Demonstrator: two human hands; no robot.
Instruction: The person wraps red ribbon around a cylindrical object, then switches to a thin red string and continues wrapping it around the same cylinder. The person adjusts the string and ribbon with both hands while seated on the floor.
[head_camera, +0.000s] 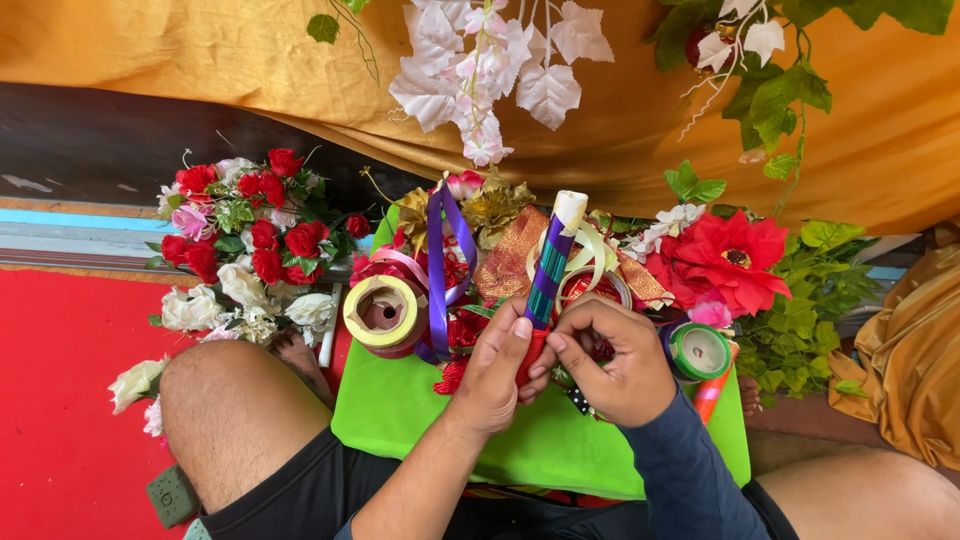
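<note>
Head view, looking straight down at a lap: I see both hands meet on a stick (551, 262) wrapped in purple and green ribbon, its bare white tip pointing away from the person. The stick stands just above a green cloth (400, 410) spread over the knees. The left hand (497, 372) is clenched around the lower end, thumb up against the wrapping. The right hand (612, 358) curls in beside it, fingertips pinching at the same spot, where something red shows between the two hands.

I judge the stick light and stiff, likely a rolled paper or thin tube, so it should hold its line under a firm grip low down. The ribbon on it looks glossy and slick; it could slide or loosen if it is not pinned by a thumb where the wrap ends. The bare tip looks soft enough to crush.

Around the hands lie a yellow tape roll (383, 312) to the left, a green tape roll (698, 351) to the right, a loose purple ribbon (437, 270), gold mesh fabric (515, 258), a bunch of red and white fake roses (250, 250) and a big red fake flower (735, 257).

Hidden from me: the stick's lower end, buried in the two fists, and what the red piece is. The pile behind the stick is too tangled to sort. The right forearm covers part of the cloth, and a small dark dotted scrap under the right hand is unclear.
</note>
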